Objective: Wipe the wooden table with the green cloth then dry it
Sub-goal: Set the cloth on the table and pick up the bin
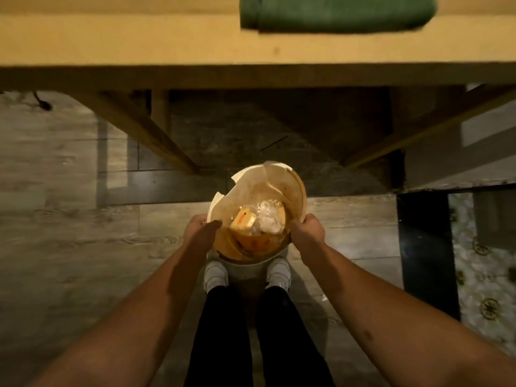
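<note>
A folded green cloth (pixel 336 13) lies on the wooden table (pixel 139 43) near its front edge, at the top right of the view. Far below it, over the floor, I hold a cracked pale bucket (pixel 297 188) by its rim with both hands. My left hand (pixel 201 229) grips the rim's left side. My right hand (pixel 308 233) grips its right side. Inside the bucket I see a yellow and orange packet (pixel 243 221) and crumpled clear plastic (pixel 269 219). Neither hand touches the cloth or the table.
My legs and white shoes (pixel 216 275) stand on the grey plank floor (pixel 69 219) just behind the bucket. Slanted table braces (pixel 156 135) run under the tabletop. A dark post (pixel 427 247) and a patterned rug (pixel 485 289) are at the right.
</note>
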